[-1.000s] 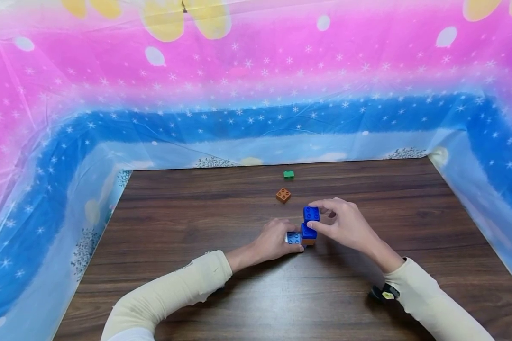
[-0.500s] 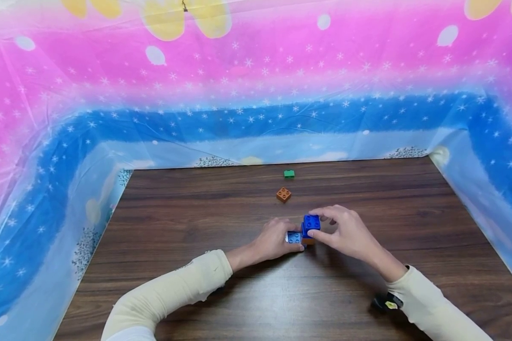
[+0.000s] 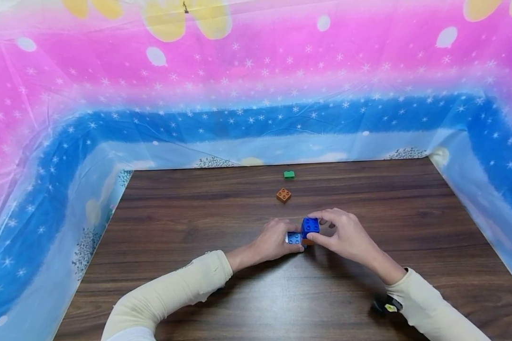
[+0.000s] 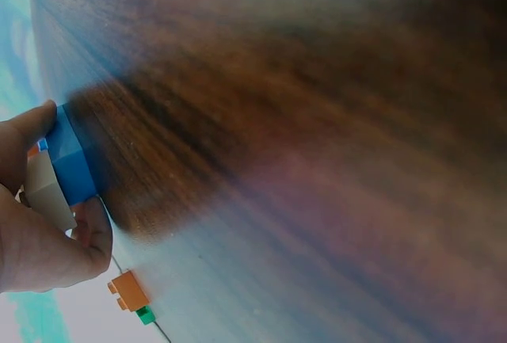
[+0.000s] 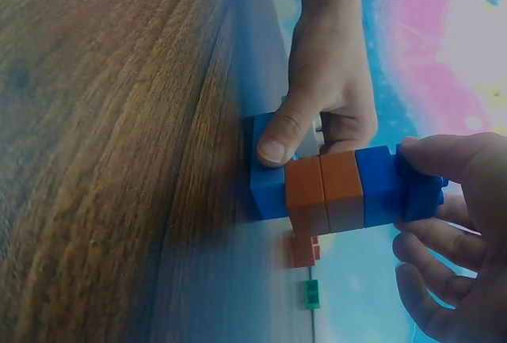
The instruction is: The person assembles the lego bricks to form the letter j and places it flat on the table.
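Near the middle of the table stands a stack of toy building bricks. A blue brick [image 5: 269, 196] lies at its base, with two orange bricks [image 5: 325, 192] above it and a dark blue brick [image 5: 378, 187] on those. My right hand [image 3: 347, 234] pinches another dark blue brick [image 5: 420, 191] at the top, between thumb and fingers; it touches the brick below and sits a little askew. From the side, my left hand [image 3: 273, 241] grips the base, thumb on the blue brick. A whitish brick [image 4: 47, 188] also sits on the base, partly covered by that hand.
Beyond the stack, a loose orange brick [image 3: 283, 195] lies on the brown wooden table [image 3: 187, 208]. Farther back is a green brick [image 3: 288, 174], close to the table's rear edge. A printed pink and blue cloth [image 3: 256, 118] hangs behind and along the sides.
My right hand has lowered the top dark blue brick onto the one beneath, moving slightly toward me; the lower brick is now mostly covered from above. My left hand has stayed in place.
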Action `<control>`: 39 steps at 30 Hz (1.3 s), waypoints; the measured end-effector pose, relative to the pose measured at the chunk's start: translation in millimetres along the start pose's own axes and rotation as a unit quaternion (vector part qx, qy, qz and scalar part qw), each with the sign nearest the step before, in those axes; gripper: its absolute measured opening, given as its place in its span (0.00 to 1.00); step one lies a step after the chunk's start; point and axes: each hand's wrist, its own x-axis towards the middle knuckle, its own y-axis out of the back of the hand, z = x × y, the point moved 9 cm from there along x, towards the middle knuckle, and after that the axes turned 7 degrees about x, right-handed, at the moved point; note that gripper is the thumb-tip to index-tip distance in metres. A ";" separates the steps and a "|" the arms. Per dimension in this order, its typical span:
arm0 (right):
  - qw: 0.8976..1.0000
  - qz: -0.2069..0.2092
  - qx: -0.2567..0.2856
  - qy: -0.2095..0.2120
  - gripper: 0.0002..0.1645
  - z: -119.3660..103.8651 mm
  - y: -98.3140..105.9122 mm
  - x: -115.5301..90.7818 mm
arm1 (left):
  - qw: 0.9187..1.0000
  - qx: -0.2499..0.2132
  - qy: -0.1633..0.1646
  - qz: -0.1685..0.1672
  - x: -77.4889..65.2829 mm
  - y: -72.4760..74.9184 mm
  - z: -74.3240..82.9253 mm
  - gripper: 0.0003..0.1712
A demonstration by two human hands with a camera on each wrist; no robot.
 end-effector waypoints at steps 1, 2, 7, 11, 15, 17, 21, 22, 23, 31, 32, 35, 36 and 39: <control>1.000 -0.001 -0.001 0.001 0.25 0.1 -0.2 0.2 | 1.000 0.000 0.000 0.000 -0.1 0.1 -0.1 0.24; 1.000 -0.002 -0.001 0.001 0.25 0.2 -0.5 0.5 | 1.000 0.000 0.001 0.001 -0.1 0.1 -0.2 0.25; 1.000 -0.007 0.000 0.007 0.24 0.0 -1.2 1.2 | 1.000 -0.001 0.002 0.001 -0.4 0.4 -0.3 0.25; 1.000 -0.010 0.006 0.005 0.24 0.3 -1.5 1.5 | 1.000 -0.004 0.001 0.002 -0.3 1.1 0.0 0.25; 1.000 -0.013 0.012 0.004 0.23 -0.6 -1.2 2.3 | 1.000 -0.006 -0.001 0.004 0.0 2.2 0.0 0.25; 1.000 -0.016 0.011 0.004 0.23 -0.9 -1.8 2.6 | 1.000 -0.008 -0.002 0.003 0.1 2.5 -0.2 0.25; 1.000 -0.021 0.008 -0.002 0.23 0.0 -3.6 2.5 | 1.000 -0.011 -0.001 0.000 -0.3 1.9 -0.5 0.25; 1.000 -0.021 0.008 -0.005 0.23 0.2 -3.7 2.4 | 1.000 -0.011 -0.001 0.000 -0.4 1.6 -0.5 0.24; 1.000 -0.021 0.009 -0.007 0.23 0.3 -3.7 2.4 | 1.000 -0.010 -0.001 0.000 -0.6 1.6 -0.5 0.24; 1.000 -0.015 0.019 -0.011 0.23 1.1 -2.8 1.8 | 1.000 -0.009 0.000 0.000 -1.0 0.6 -0.4 0.24; 1.000 -0.014 0.019 -0.010 0.23 1.1 -2.6 1.8 | 1.000 -0.009 0.000 0.000 -1.0 0.3 -0.6 0.24; 1.000 -0.008 0.019 -0.004 0.23 0.7 -1.7 1.9 | 1.000 -0.010 0.000 0.000 -0.8 0.1 -0.9 0.25; 1.000 -0.006 0.018 -0.002 0.23 0.6 -1.3 1.9 | 1.000 -0.010 0.000 0.000 -0.7 0.4 -0.7 0.25; 1.000 0.000 0.020 0.002 0.23 -0.2 0.1 2.3 | 1.000 -0.010 0.000 0.000 -0.5 0.9 -0.3 0.25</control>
